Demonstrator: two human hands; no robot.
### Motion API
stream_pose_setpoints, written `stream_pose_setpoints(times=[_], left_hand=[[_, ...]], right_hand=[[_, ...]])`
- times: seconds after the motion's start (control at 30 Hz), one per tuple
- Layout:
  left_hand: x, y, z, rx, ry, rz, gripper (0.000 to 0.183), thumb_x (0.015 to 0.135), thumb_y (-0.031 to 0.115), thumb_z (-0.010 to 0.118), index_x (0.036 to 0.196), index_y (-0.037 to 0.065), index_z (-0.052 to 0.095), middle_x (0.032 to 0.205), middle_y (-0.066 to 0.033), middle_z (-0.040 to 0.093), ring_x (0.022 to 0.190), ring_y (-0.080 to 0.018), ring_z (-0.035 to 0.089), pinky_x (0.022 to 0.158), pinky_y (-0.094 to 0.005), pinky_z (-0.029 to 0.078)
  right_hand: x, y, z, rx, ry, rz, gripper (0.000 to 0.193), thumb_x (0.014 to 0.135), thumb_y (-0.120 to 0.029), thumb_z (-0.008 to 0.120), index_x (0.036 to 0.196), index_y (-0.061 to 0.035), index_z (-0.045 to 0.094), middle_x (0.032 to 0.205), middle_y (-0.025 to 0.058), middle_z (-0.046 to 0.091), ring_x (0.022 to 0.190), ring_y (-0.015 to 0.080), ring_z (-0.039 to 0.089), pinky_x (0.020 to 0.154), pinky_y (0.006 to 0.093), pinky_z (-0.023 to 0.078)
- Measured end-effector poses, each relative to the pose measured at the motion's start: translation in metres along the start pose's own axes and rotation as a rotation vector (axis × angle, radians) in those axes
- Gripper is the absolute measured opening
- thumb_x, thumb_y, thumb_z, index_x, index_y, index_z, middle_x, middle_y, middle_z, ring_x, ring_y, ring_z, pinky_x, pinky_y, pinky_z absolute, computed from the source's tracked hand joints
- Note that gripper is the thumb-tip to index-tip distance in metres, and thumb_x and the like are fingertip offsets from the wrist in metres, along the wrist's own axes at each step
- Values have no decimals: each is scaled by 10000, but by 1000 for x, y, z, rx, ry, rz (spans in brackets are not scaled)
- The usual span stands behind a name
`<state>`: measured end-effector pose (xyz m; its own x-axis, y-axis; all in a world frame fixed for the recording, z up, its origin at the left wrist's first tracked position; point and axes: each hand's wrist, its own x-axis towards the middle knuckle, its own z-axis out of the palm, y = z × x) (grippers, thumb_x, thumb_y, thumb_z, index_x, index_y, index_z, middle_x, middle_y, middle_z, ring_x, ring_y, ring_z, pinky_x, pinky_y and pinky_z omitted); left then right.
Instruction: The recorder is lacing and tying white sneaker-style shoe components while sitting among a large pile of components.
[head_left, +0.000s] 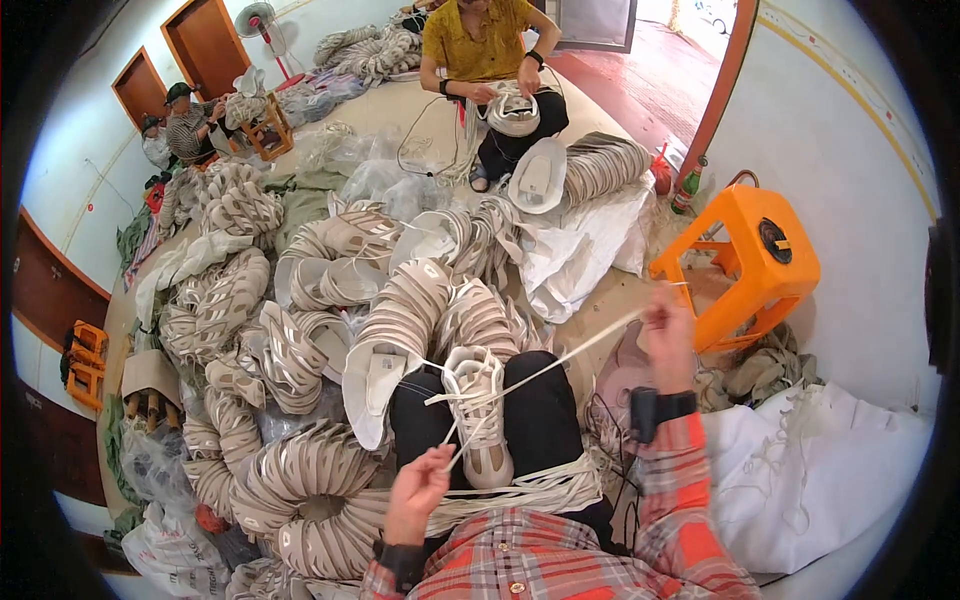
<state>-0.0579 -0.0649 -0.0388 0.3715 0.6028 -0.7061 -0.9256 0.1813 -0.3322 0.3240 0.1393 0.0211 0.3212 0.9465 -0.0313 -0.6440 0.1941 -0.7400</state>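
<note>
A beige and white shoe upper (483, 425) rests between my knees, toe toward me, with laces crossing its front. One pale shoelace (575, 352) stretches taut from the upper to my right hand (668, 330), which is raised at the right with its fingers closed on it. Below and left of the upper, my left hand (420, 490) pinches another length of lace. Across my lap, near my waist, lies a bundle of loose laces (540, 487). Both wrists wear dark bands.
Nested rows of shoe uppers (300, 490) cover the floor at left and ahead. An orange stool (770, 260) stands at right, near a green bottle (690, 185) and white sheeting (800, 480). A person in a yellow top (475, 40) sits ahead, handling an upper; others sit far left.
</note>
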Motion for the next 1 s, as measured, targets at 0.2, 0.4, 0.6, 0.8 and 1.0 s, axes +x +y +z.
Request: stream_pose_setpoints(times=[0.2,0.4,0.6,0.8,1.0], left_hand=[[16,-40,33,366,-104,265,228,843,27,527,1066,-13,498,980,-124,576,865,-192,552,824,-325,459],[3,-39,27,629,-14,382,291,847,31,532,1132,-11,492,1055,-131,581,1045,-257,526,899,-366,431],[46,-46,81,2446,-758,1604,210,854,62,543,1058,28,580,887,-94,593,754,-161,584,689,-251,456],[-50,-128,177,2153,-1064,663,143,851,66,552,950,7,636,769,-68,587,652,-134,563,578,-237,434],[-202,-35,202,1148,-612,1431,164,876,177,510,907,25,563,758,-47,524,657,-160,509,593,-250,414]], right_hand=[[16,-102,-38,-392,32,-377,156,847,-145,607,925,-20,555,758,31,563,643,85,533,548,199,442],[4,-213,-10,-210,173,-568,129,874,-155,577,912,-35,552,740,24,567,585,49,479,477,166,384],[-55,-226,67,-335,145,-682,105,878,-145,572,899,-45,546,730,13,577,501,33,438,399,159,323],[-114,-205,156,-426,49,-546,85,865,-110,566,852,-26,558,701,27,586,451,48,478,392,168,343],[-124,-126,196,-413,-500,-14,227,878,-108,541,1061,25,531,780,80,625,551,143,607,488,232,490]])
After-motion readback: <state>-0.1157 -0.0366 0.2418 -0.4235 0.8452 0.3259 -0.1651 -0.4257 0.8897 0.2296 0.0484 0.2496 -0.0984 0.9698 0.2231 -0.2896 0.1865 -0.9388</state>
